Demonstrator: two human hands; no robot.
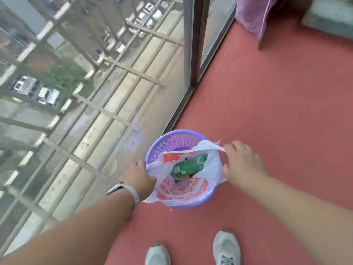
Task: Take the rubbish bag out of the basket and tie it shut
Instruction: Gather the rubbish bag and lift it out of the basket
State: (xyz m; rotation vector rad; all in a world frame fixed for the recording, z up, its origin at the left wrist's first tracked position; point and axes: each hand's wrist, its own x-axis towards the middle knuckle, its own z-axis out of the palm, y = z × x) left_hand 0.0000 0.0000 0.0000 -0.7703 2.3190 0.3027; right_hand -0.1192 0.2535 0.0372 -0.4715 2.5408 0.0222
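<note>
Both hands are on the bag (pixel 179 190), well apart, one each side of its mouth. Left hand (pixel 140 177) is clamped on the bag's left edge, watch (pixel 122 188) on that wrist. Right hand (pixel 243 163) pinches the right edge/handle, pulling it out over the rim. Bag's still sitting in the basket (pixel 172 142), mouth wide open, green bottle (pixel 188 166) lying inside w/ some other bits too small to tell.

Progress-wise, prob early: edges gathered off part of the rim, esp the far side where the mesh wall shows bare, but bag isn't lifted out yet and no knot at all. Left to do: lift, bring handles together, tie.

Around it: red floor (pixel 267 115), glass w/ railing bars (pixel 118 88) just beside the basket on the left, shoes (pixel 226 247) near the bottom, purple cloth (pixel 256 18) far off. Nothing really blocks the lift imo; the glass sits close on the left tho.
</note>
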